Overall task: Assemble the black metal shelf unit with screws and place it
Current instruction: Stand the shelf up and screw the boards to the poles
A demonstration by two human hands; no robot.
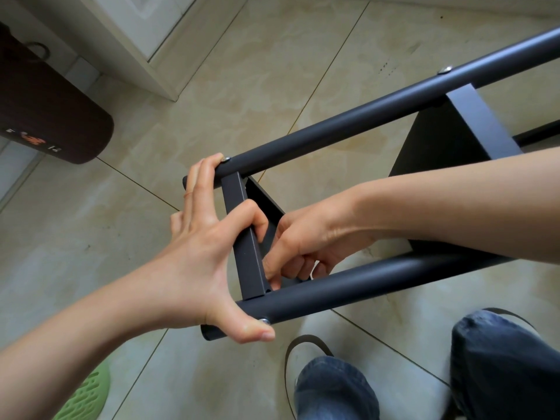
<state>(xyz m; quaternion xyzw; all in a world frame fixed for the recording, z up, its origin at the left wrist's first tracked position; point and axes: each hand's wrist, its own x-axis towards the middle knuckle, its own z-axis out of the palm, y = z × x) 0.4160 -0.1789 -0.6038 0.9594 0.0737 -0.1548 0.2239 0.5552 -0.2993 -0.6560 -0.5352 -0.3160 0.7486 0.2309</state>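
- Beige glossy floor tiles with thin dark joints fill the background, and the black metal shelf unit lies on its side above them, in front of the person.
- Left hand is spread wide over the near end of the frame: the fingertips rest on the end of the upper round black tube, the forefinger curls around the flat black crossbar, and the thumb presses the end of the lower round black tube beside a silver screw head.
- Right hand reaches in between the two tubes, its fingers curled tightly at the lower corner behind the crossbar; what they pinch I cannot tell, because it is hidden.
- Farther along the frame a black metal shelf panel joins both tubes, with another silver screw on the upper tube.
- Knees in blue jeans show at the lower right.
- At the left there are a dark brown cushion, a white door frame and a green perforated slipper.
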